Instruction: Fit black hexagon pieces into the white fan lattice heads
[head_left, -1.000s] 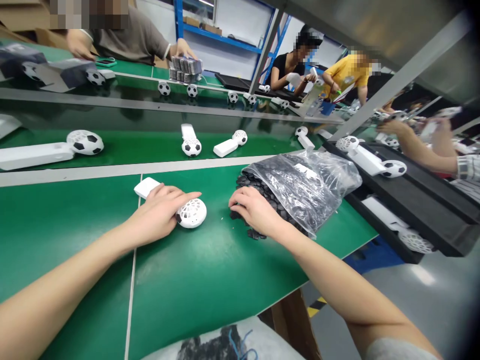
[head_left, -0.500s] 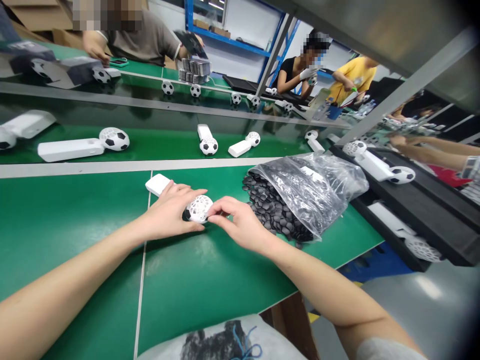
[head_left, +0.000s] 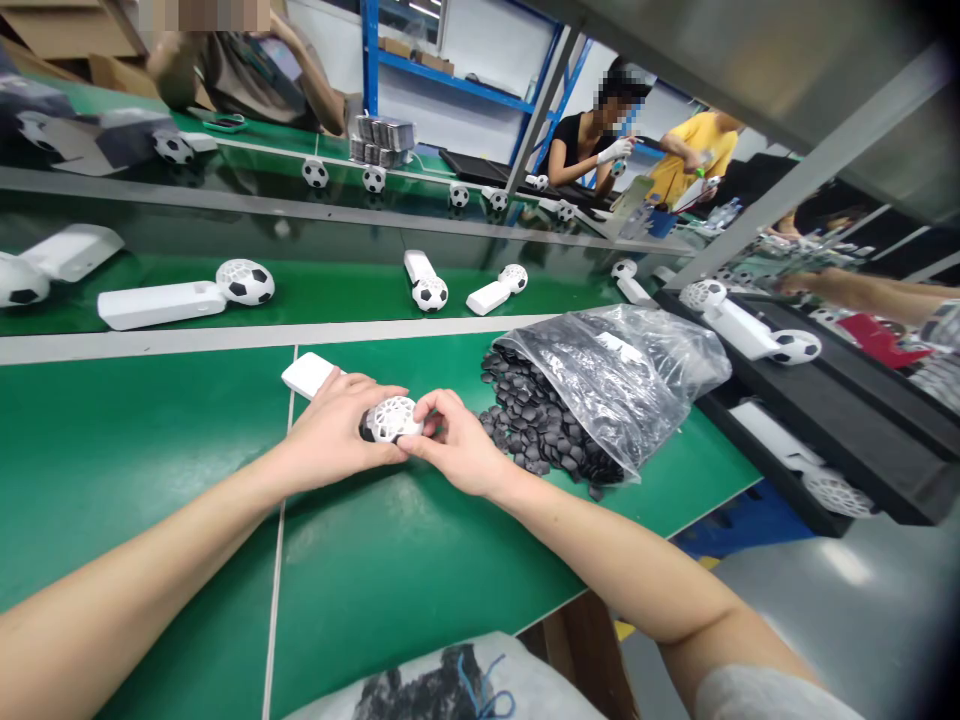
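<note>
Grasping a white device at its ball end, the left hand curls around one side. The right hand touches the other; whether it pinches anything cannot be told.

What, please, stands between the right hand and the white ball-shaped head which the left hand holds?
Nothing visible. The right hand has its fingertips at the right side of the ball-shaped head; the left hand grips the opposite side. The black pieces and plastic bag lie beyond the right hand, not between.
</note>
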